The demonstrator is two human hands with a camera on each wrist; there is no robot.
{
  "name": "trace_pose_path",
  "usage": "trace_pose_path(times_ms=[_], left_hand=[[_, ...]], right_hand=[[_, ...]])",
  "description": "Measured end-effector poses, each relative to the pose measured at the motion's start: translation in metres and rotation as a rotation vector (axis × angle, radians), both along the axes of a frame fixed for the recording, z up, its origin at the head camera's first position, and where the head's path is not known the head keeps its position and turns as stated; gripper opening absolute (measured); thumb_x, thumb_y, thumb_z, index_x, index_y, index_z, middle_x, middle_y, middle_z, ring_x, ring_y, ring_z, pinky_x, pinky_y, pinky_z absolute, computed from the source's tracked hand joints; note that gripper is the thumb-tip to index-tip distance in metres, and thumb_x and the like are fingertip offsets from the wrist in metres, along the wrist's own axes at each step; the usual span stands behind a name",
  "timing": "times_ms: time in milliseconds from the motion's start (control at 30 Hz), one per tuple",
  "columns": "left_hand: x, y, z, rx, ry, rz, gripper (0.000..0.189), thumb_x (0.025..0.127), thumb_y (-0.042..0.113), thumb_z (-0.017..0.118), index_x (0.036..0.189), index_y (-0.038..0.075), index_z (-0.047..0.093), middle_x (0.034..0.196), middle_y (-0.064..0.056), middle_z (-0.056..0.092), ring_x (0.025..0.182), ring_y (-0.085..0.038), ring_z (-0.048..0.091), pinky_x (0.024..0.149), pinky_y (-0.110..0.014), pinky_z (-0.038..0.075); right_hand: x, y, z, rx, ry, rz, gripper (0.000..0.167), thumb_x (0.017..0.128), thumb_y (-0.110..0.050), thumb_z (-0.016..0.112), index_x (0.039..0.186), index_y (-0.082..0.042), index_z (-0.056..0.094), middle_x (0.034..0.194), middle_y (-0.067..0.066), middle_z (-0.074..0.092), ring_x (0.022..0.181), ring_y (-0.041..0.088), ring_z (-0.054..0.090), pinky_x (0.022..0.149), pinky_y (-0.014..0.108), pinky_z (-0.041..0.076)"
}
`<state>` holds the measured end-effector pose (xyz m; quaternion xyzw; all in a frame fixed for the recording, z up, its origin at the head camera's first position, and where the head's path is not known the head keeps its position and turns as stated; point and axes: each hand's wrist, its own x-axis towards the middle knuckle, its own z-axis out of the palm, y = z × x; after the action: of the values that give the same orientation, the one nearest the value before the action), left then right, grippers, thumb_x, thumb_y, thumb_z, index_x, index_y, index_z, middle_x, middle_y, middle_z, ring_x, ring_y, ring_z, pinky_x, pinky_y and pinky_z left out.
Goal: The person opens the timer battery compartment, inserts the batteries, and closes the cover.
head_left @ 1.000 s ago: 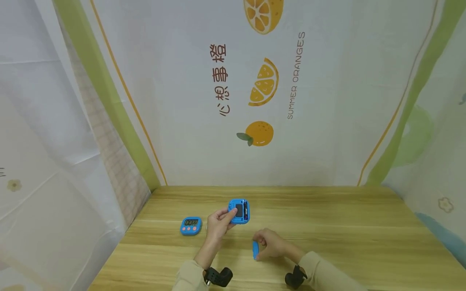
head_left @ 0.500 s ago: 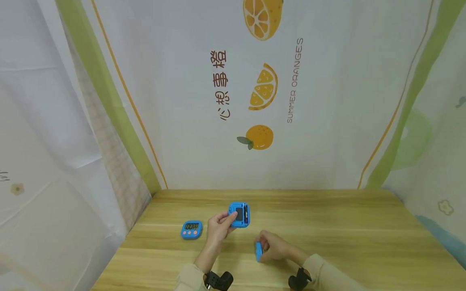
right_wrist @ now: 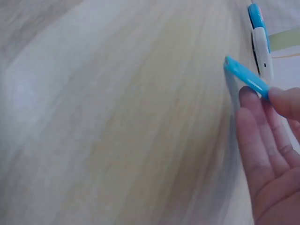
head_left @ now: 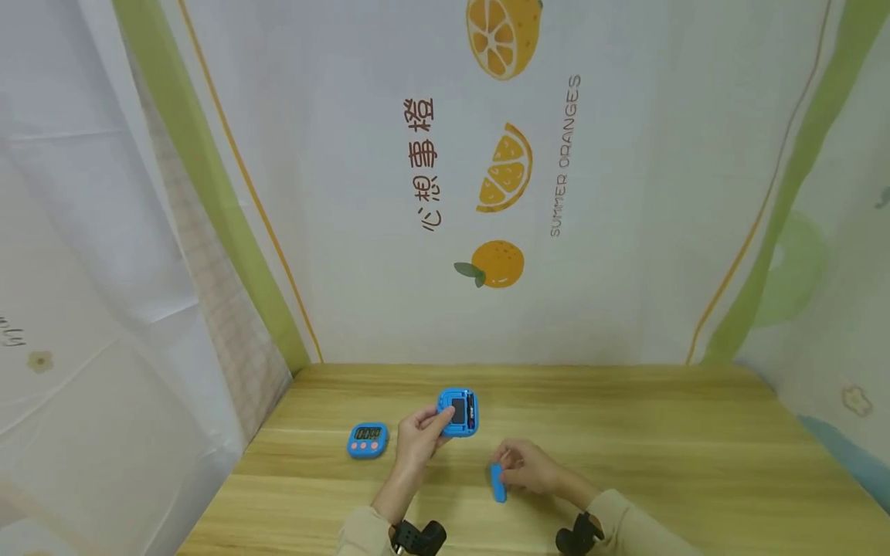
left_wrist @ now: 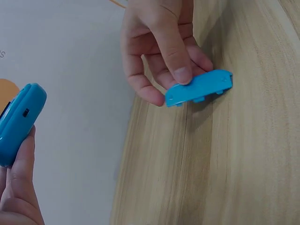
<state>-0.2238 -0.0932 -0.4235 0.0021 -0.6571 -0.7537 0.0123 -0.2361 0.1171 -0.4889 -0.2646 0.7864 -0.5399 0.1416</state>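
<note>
My left hand (head_left: 417, 442) grips a blue digital timer (head_left: 460, 411) above the table, thumb across its back. The back faces up and its battery slot is uncovered, with a dark battery (head_left: 470, 411) lying inside. In the left wrist view that timer (left_wrist: 21, 124) shows edge-on. Lower and to the right, my right hand (head_left: 531, 468) pinches a narrow blue battery cover (head_left: 498, 486) between thumb and fingers. Small tabs run along one long edge of the cover (left_wrist: 201, 89), and its far end is close over the tabletop.
A second blue timer (head_left: 367, 440) with pink buttons lies face up left of my left hand. In the right wrist view, a white-cased object (right_wrist: 261, 51) stands out at the far right. A printed curtain (head_left: 626, 232) closes off the table's (head_left: 660, 432) back edge.
My right hand has shifted slightly right and turned the cover, with its grip moving toward the cover's upper end. The left hand keeps the timer nearly still. The head view has tilted slightly up.
</note>
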Motion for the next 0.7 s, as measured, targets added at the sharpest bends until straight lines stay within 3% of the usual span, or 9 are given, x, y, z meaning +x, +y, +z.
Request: trace_pose_path(times_ms=[200, 333, 533, 700], left_hand=[[0.005, -0.001, 0.004, 0.012, -0.002, -0.007, 0.046, 0.082, 0.022, 0.065, 0.111, -0.012, 0.052, 0.094, -0.016, 0.065, 0.077, -0.015, 0.064, 0.071, -0.027, 0.052], [0.007, -0.001, 0.006, -0.006, -0.008, -0.006, 0.043, 0.082, 0.019, 0.064, 0.109, -0.013, 0.052, 0.093, -0.017, 0.065, 0.076, -0.015, 0.064, 0.072, -0.03, 0.052], [0.003, -0.001, -0.001, -0.02, -0.006, 0.007, 0.048, 0.081, 0.026, 0.066, 0.11, -0.01, 0.054, 0.092, -0.013, 0.065, 0.076, -0.014, 0.063, 0.072, -0.03, 0.052], [0.001, 0.0, -0.005, -0.032, 0.005, 0.007, 0.051, 0.08, 0.028, 0.066, 0.112, -0.01, 0.053, 0.096, -0.016, 0.064, 0.078, -0.014, 0.063, 0.07, -0.027, 0.052]], right_hand=[[-0.001, 0.006, 0.01, -0.076, 0.05, -0.04, 0.028, 0.083, 0.0, 0.057, 0.108, 0.007, 0.048, 0.087, 0.01, 0.053, 0.076, 0.016, 0.056, 0.066, 0.027, 0.052], [-0.003, 0.012, 0.024, -0.157, 0.053, -0.066, 0.029, 0.085, -0.001, 0.055, 0.11, 0.011, 0.049, 0.092, 0.014, 0.053, 0.081, 0.021, 0.058, 0.07, 0.035, 0.053], [-0.008, 0.017, 0.048, -0.222, 0.047, -0.134, 0.032, 0.087, -0.006, 0.055, 0.116, 0.009, 0.049, 0.095, 0.018, 0.055, 0.083, 0.025, 0.059, 0.071, 0.04, 0.052], [-0.011, 0.014, 0.065, -0.245, 0.051, -0.177, 0.034, 0.087, -0.008, 0.057, 0.117, 0.006, 0.049, 0.097, 0.018, 0.055, 0.083, 0.026, 0.059, 0.07, 0.037, 0.053]])
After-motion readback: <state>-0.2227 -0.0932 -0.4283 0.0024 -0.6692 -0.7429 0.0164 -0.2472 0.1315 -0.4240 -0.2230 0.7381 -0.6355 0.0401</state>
